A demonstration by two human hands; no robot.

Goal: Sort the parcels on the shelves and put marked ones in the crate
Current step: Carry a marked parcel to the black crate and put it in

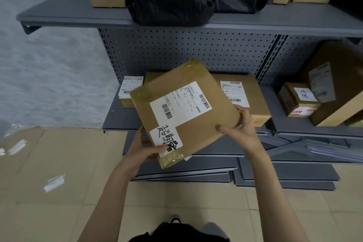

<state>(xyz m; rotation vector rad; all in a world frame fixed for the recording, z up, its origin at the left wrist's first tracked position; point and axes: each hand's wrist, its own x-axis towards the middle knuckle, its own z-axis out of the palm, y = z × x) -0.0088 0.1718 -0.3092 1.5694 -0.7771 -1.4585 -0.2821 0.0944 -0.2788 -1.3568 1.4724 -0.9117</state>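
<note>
Flat brown cardboard parcel (186, 112) with printed shipping label and handwritten white sticker, held tilted in the air just in front of the grey metal lower shelf (110, 120). Left hand (144, 146) gripping the near corner, thumb across the sticker; right hand (238, 125) pinching the right edge. Behind the parcel, on that shelf, two labelled brown boxes (245, 92). Above, black plastic-wrapped bundles (170, 4).
</note>
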